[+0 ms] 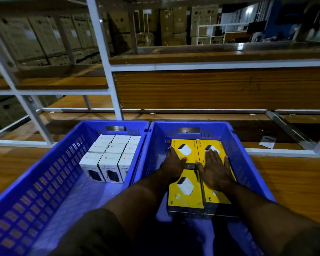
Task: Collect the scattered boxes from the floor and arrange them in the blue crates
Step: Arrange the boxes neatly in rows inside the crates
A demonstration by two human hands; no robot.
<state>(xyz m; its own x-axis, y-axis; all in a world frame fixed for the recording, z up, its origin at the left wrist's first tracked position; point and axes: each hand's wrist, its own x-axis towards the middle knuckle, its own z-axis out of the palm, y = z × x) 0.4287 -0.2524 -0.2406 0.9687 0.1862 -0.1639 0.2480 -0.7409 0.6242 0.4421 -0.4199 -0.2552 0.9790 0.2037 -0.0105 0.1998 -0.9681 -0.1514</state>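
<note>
Two blue crates stand side by side on the wooden floor. The left crate (44, 174) holds several white boxes (110, 156) packed upright against its far right corner. The right crate (248, 163) holds several yellow boxes (186, 191) lying flat in a block. My left hand (174, 164) rests flat, fingers spread, on the far left yellow box. My right hand (215, 169) lies palm down across the right yellow boxes. Neither hand grips anything. My forearms hide part of the near yellow boxes.
A white metal rack (107, 58) with wooden shelves (220, 87) rises just behind the crates. A small paper slip (267, 142) lies on the low shelf at right. Stacked cardboard cartons (35, 37) fill the background. Wooden floor (294, 182) flanks the crates.
</note>
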